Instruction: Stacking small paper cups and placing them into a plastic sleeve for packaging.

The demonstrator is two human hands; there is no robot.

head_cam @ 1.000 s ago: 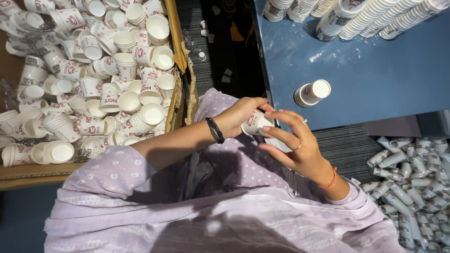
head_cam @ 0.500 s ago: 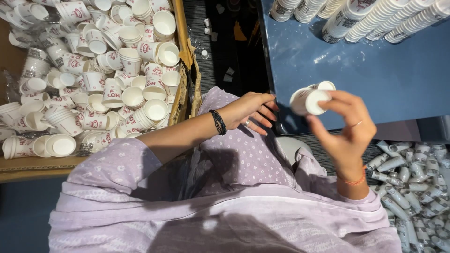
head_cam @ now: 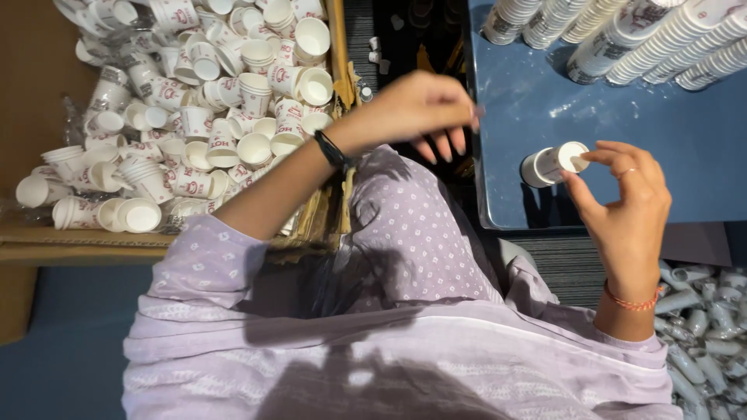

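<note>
My right hand pinches the rim of a short stack of white paper cups, which lies on its side on the blue table near the table's left edge. My left hand hovers over the dark gap between the cardboard box and the table. Its fingers hang loosely apart and hold nothing. A black band circles the left wrist and a red thread the right wrist.
A cardboard box at the left holds several loose white printed cups. Long stacks of cups lie along the table's far edge. A heap of crumpled clear wrappers lies at the lower right.
My right hand carried the short cup stack from my lap up to the blue table and lowered it there. My left hand let go and lifted toward the box.
</note>
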